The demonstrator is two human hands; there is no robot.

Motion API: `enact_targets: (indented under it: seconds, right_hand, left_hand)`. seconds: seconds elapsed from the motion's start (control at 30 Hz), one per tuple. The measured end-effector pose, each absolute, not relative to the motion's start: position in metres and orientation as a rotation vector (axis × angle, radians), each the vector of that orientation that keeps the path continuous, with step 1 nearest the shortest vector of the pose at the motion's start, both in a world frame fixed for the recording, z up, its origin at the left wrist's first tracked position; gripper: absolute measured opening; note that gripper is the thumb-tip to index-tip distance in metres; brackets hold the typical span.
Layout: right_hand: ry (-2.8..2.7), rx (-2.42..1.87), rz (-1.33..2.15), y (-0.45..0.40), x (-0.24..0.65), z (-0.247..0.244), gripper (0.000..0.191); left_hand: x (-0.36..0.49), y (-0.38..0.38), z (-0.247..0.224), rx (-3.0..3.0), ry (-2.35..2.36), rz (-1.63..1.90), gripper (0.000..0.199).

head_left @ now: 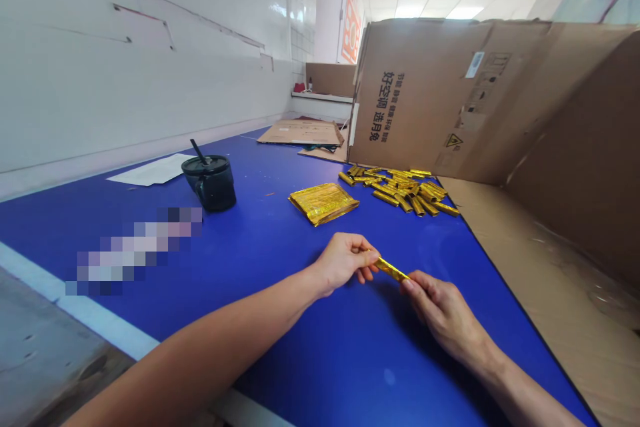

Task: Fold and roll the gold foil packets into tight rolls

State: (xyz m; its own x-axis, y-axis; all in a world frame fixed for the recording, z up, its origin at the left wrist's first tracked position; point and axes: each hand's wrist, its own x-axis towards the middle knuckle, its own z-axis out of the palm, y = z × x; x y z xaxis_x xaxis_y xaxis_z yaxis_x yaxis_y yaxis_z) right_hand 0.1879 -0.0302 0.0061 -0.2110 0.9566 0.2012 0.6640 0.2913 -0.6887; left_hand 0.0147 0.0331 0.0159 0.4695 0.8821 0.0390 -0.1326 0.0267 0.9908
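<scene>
L hand (343,261) pinching one end of gold foil tube (391,269), R hand (444,310) clenched on the other, both grips closed. Tube's long axis slants L-to-R between them, over blue bench (280,247); L hand nearer pile of gold tubes (403,189).

A pixelated patch (134,251) hides part of your table (300,360); your fingers (357,260) cover the gold strip's (391,269) ends; the carton (425,100) runs off-frame right.

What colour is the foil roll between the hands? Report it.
Shiny gold, on the foil roll; the head view shows it best.
</scene>
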Motion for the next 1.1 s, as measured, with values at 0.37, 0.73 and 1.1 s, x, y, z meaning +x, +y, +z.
enact_targets:
  seconds: [0.37, 0.73, 1.1]
  right_hand:
    - [-2.124, -1.494, -0.113, -0.028, 0.193, -0.002, 0.032]
    - [-2.135, -1.436, 0.535, -0.034, 0.181, 0.011, 0.032]
    - [-2.073, -1.428, 0.434, -0.033, 0.181, 0.004, 0.036]
  left_hand:
    - [0.009, 0.039, 0.013, 1.357, 0.811, 0.729, 0.026]
    - [0.020, 0.017, 0.006, 1.799, 0.829, 0.848, 0.018]
    - [0.017, 0.013, 0.007, 1.853, 0.827, 0.821, 0.017]
